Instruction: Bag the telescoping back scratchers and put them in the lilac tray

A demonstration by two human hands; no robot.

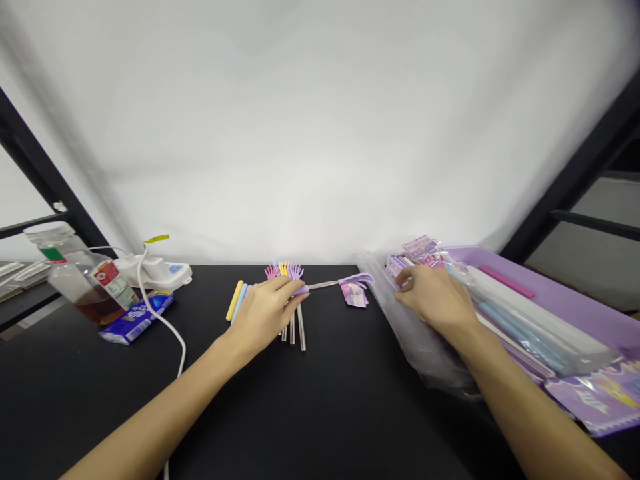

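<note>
My left hand [270,308] is closed round the purple handle of a back scratcher [349,280]. Its metal rod points right, and its curved purple claw lies by a small pink and purple card tag [354,295]. Under and behind that hand are more back scratcher heads [283,269] in pink, yellow and purple, several metal rods [301,330], and yellow and blue handles [234,301]. My right hand [434,297] is at a clear plastic bag [410,333], its fingers curled together. Whatever they may pinch is hidden.
On the right, a purple bin [560,287] holds clear-wrapped items and a printed purple package [600,397]. To the left are a jar of brown liquid [85,287], a blue packet [137,319], a white power strip [175,272] and a white cable [173,330].
</note>
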